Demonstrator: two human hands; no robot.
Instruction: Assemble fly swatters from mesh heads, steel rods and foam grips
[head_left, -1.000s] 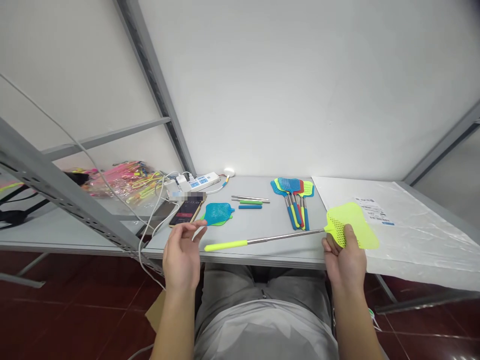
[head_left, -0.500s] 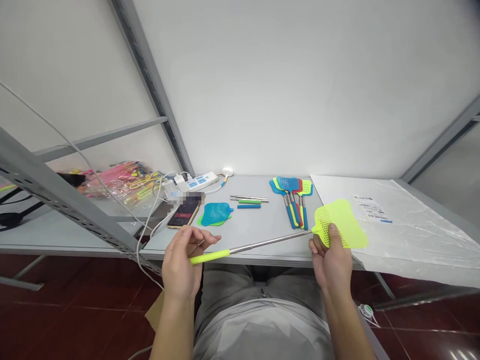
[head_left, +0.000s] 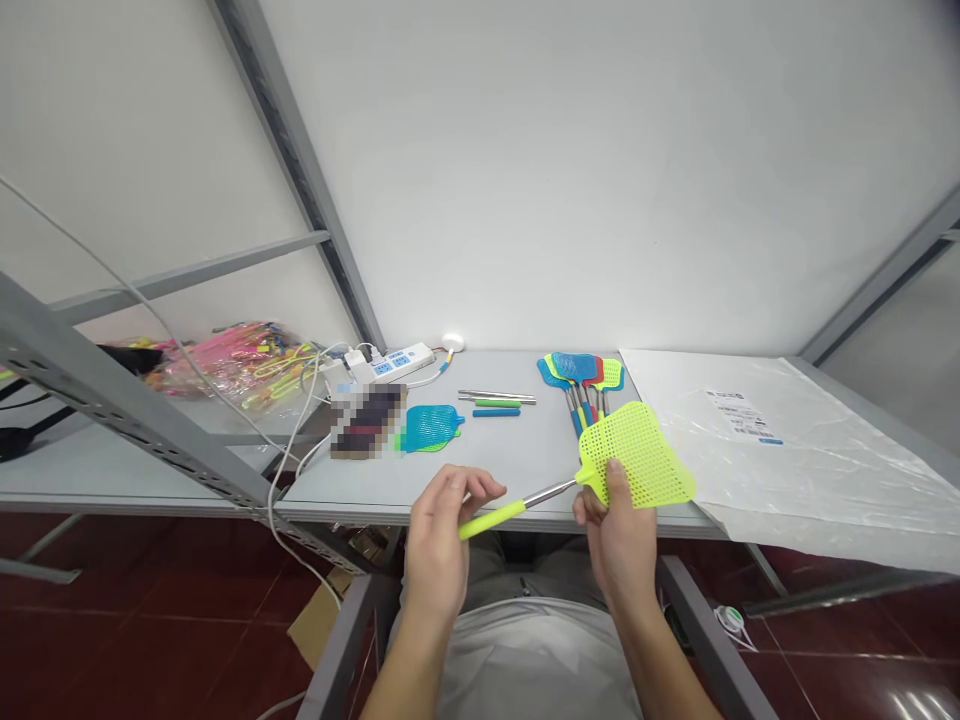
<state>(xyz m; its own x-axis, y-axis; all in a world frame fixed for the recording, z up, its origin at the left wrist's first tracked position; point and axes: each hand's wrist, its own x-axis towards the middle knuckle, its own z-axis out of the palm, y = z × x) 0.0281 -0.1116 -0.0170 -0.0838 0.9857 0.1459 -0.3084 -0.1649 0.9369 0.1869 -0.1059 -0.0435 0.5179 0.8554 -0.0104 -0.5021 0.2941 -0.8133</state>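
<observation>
A yellow-green fly swatter (head_left: 637,455) with a perforated paddle and a telescopic metal shaft spans my two hands in front of the table edge. My right hand (head_left: 619,535) pinches the paddle near its neck, thumb on top. At the other end, the yellow-green handle (head_left: 493,520) has its butt against the palm of my left hand (head_left: 440,540), whose fingers curl loosely over it. Behind the held paddle lies a bunch of assembled fly swatters (head_left: 576,370) in blue, yellow-green and red, partly hidden.
Blue and green swatter paddles (head_left: 433,427) lie left of centre. Metal rods (head_left: 495,396), a green tube (head_left: 497,404) and a blue tube (head_left: 496,413) are behind. A blurred phone (head_left: 367,425), power strip (head_left: 403,360) and cables stand left; a white plastic bag (head_left: 795,460) covers the right.
The swatter's shaft has shortened, its handle and paddle now closer together. My left hand has moved right and my right hand left.
</observation>
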